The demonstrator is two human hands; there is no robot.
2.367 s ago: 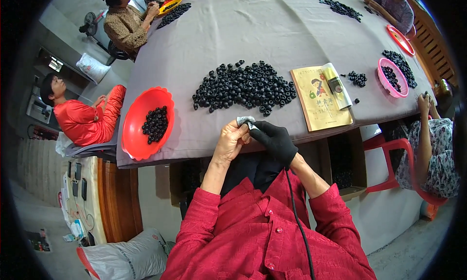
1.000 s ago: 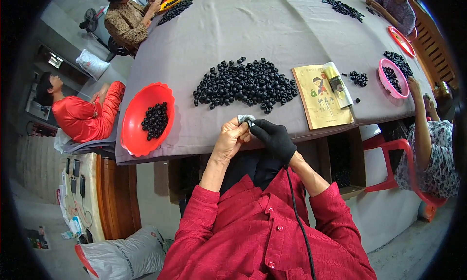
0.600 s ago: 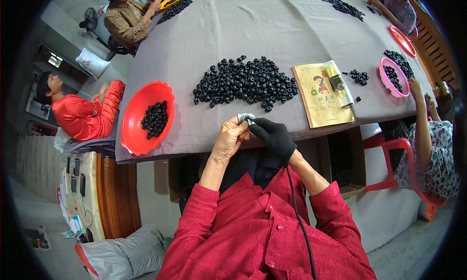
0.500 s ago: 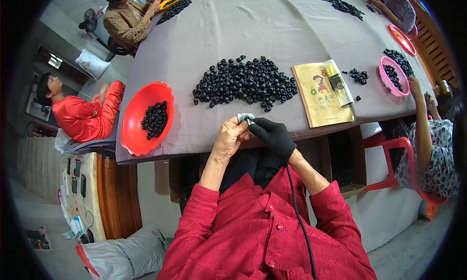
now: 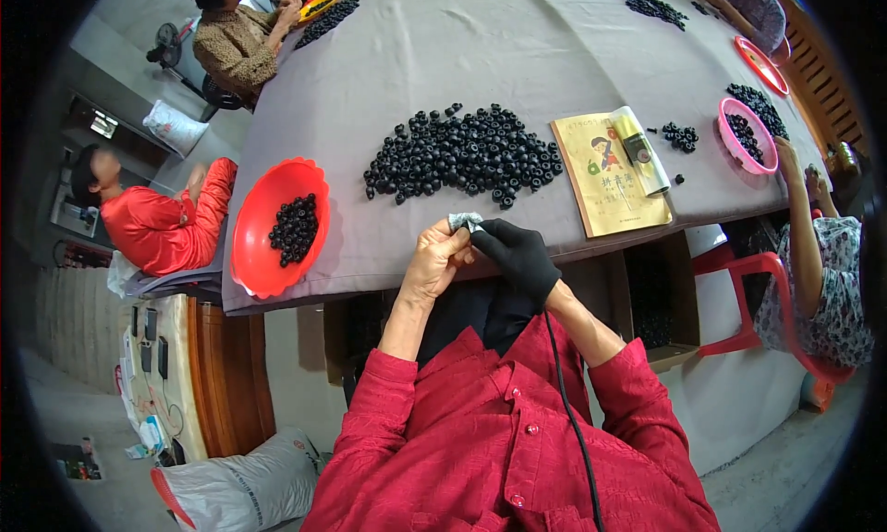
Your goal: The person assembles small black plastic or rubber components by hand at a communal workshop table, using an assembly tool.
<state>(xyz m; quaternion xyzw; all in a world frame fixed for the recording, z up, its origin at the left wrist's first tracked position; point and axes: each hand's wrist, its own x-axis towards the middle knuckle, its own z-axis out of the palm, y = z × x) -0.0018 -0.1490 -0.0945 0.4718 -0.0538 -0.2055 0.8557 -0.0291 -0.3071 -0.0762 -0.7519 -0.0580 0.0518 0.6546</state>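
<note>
My left hand is bare and closed in a pinch just off the table's near edge. A whitish patterned wrap shows at its fingertips. My right hand, in a black glove, meets those fingertips from the right and pinches too. Whatever lies between them is hidden or too small to name. Beyond my hands spreads a heap of small black ring-like pieces. To the left, a red scalloped bowl holds a smaller pile of black pieces.
Right of the heap lies a yellow booklet with a clear-and-yellow roll on it. A pink basket stands farther right. Other people sit around the grey-covered table. A black cord hangs down my shirt. Below the table are open cartons.
</note>
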